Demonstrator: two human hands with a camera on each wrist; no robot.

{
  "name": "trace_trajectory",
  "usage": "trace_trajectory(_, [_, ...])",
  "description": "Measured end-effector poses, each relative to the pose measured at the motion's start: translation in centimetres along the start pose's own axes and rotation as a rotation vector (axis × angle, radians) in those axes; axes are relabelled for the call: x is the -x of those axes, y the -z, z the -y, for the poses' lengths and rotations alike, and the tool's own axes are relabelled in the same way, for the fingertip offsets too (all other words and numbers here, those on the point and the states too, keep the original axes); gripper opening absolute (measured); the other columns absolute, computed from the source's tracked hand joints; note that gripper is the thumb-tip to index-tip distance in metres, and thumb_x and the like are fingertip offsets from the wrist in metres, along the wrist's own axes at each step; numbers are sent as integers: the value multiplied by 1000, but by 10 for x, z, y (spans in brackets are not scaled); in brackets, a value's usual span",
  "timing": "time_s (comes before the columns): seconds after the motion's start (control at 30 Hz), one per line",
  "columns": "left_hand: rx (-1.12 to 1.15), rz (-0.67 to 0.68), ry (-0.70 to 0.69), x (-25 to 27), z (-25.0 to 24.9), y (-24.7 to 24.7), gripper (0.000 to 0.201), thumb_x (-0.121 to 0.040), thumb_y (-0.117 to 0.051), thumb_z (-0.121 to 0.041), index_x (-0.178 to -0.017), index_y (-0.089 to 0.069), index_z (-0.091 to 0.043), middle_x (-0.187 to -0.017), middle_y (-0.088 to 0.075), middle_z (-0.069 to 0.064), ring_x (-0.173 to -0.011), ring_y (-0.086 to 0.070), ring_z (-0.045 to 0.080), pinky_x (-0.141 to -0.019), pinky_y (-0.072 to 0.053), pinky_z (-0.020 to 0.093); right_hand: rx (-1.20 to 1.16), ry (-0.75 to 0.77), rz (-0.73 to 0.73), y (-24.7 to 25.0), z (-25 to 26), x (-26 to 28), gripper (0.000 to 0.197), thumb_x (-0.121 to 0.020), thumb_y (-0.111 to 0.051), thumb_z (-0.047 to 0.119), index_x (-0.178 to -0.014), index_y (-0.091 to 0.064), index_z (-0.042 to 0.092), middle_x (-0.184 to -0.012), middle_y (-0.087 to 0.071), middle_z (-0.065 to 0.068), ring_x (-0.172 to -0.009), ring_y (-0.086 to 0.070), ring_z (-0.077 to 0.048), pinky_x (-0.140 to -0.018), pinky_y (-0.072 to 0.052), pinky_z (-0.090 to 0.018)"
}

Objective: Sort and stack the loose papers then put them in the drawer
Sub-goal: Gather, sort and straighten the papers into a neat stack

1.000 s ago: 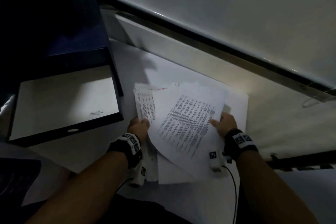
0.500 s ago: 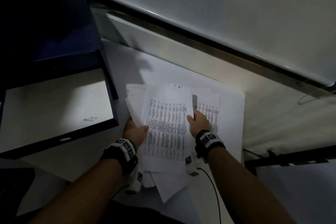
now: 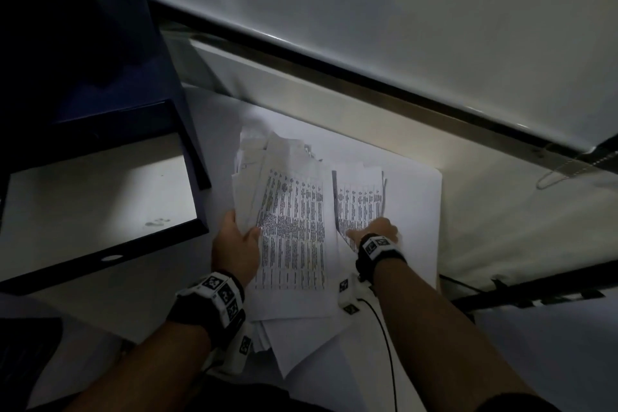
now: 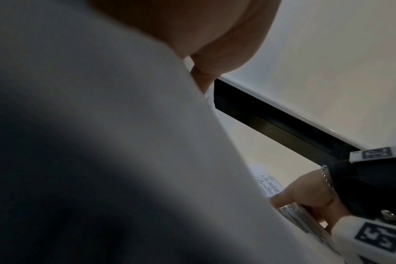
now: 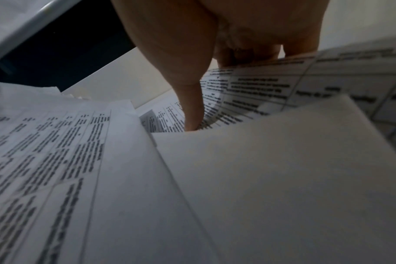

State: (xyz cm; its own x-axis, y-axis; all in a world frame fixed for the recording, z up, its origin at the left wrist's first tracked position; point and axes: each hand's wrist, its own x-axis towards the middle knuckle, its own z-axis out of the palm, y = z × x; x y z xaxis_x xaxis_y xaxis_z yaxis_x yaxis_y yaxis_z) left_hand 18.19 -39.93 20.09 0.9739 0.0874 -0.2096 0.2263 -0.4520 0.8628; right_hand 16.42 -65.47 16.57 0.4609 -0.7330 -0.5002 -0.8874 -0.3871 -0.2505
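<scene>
A loose pile of printed papers (image 3: pixel 291 221) lies on the white table beside the open dark-blue drawer (image 3: pixel 100 257). My left hand (image 3: pixel 237 241) grips the left side of a gathered bundle, thumb on top of the printed sheet; in the left wrist view that bundle (image 4: pixel 124 142) fills most of the picture. My right hand (image 3: pixel 376 231) is on a second printed sheet (image 3: pixel 359 201) to the right. In the right wrist view its thumb (image 5: pixel 192 107) presses that printed sheet (image 5: pixel 271 85) while the other fingers disappear behind its raised edge.
The drawer's pale bottom (image 3: pixel 100 197) holds nothing but a small mark. More sheets (image 3: pixel 301 344) fan out toward me under the bundle. A dark rail (image 3: pixel 368 77) and a white wall run behind the table; a cable (image 3: pixel 384 328) trails from my right wrist.
The sheet my right hand carried now lies on the bundle in my left hand. My right hand has moved right onto another printed sheet. The bundle has tilted up a little.
</scene>
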Motion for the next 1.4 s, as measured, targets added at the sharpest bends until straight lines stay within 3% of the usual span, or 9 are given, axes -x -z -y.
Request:
trace_trajectory(0.27, [-47,-24,-1,0,1,10,39,-90,-63,-9,-127,-52,-9,-112,-65,11,-100,-63,27,-85,-46,28,-229,99,-25,-2,3,12,43,-83,-70,15,-122,-59,3,-114,-68,-14,-98,-65,-28,-78,-47,-24])
trace_trajectory(0.4, [-35,-47,23,-4,4,13,43,-89,-63,-9,-130,-51,-5,-113,-66,15,-103,-64,31,-86,-47,30,-409,85,-210,32,0,18,48,-93,-61,17,-137,-47,3,-136,-54,-17,-123,-53,-33,-99,-43,-34])
trace_trajectory(0.5, [-50,-50,36,-5,4,12,41,-89,-62,-9,-128,-50,-4,-112,-65,16,-102,-63,33,-83,-46,28,-435,214,-431,80,-4,22,38,-95,-57,19,-126,-54,-3,-128,-58,-21,-117,-55,-37,-98,-43,-38])
trace_trajectory(0.6, [-43,-43,53,-8,6,9,42,-89,-62,-12,-129,-50,-7,-114,-65,16,-103,-63,34,-89,-50,33,-423,413,-622,125,-5,32,26,-88,-58,24,-92,-62,-1,-97,-67,-22,-87,-63,-36,-78,-49,-39])
trace_trajectory(0.73, [-31,-23,64,-10,10,2,40,-88,-63,-11,-126,-52,-8,-115,-64,16,-104,-62,33,-92,-49,34,-400,526,-758,166,4,60,29,-85,-68,24,-102,-68,0,-99,-70,-19,-90,-65,-33,-76,-45,-31])
trace_trajectory(0.83, [-32,15,127,-11,12,-4,51,-87,-66,-13,-135,-48,-8,-122,-62,19,-110,-60,37,-97,-49,39,-503,563,-680,177,8,69,33,-81,-73,25,-107,-71,6,-99,-72,-11,-89,-67,-26,-75,-45,-24])
trace_trajectory(0.97, [-46,85,221,-12,13,-10,60,-88,-67,-16,-142,-42,-7,-133,-56,19,-121,-54,37,-103,-42,35,-628,533,-305,150,2,62,36,-79,-77,15,-113,-68,5,-96,-66,0,-84,-64,-17,-75,-48,-24])
trace_trajectory(1.13, [8,80,314,-16,14,-10,48,-90,-64,-16,-135,-51,-6,-130,-59,16,-118,-56,34,-98,-41,30,-415,261,39,50,-25,9,62,-68,-85,33,-119,-62,5,-117,-68,-12,-101,-66,-28,-91,-55,-43])
trace_trajectory(1.4, [62,127,375,-24,21,-14,50,-92,-61,-33,-134,-50,-9,-128,-59,14,-116,-56,35,-98,-45,35,-89,368,149,-29,-9,28,53,-97,-51,30,-145,-38,11,-141,-51,-12,-126,-51,-30,-104,-40,-35])
